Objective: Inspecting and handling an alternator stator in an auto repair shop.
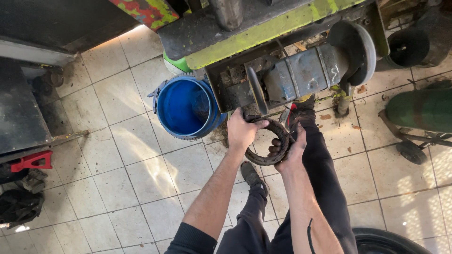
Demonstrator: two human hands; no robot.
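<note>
Standing on a dusty tiled floor (117, 155), the person grips a curved metal part (275, 150) with left hand (242, 131) and right hand (289, 150) clamped, below a blue bench grinder (306, 70), beside a blue bucket (183, 106).

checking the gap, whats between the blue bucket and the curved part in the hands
In the head view, the left hand lies between the blue bucket and the curved part, gripping the part's near end, over dirty tiled floor.

A curved brake shoe (275, 143) of dull, rusty metal is seen, rough on its lining. The bench grinder (306, 73) is cast in worn blue-painted metal. The bucket (183, 107) is glossy blue plastic; floor tiles (117, 155) are matt and stained.
</note>
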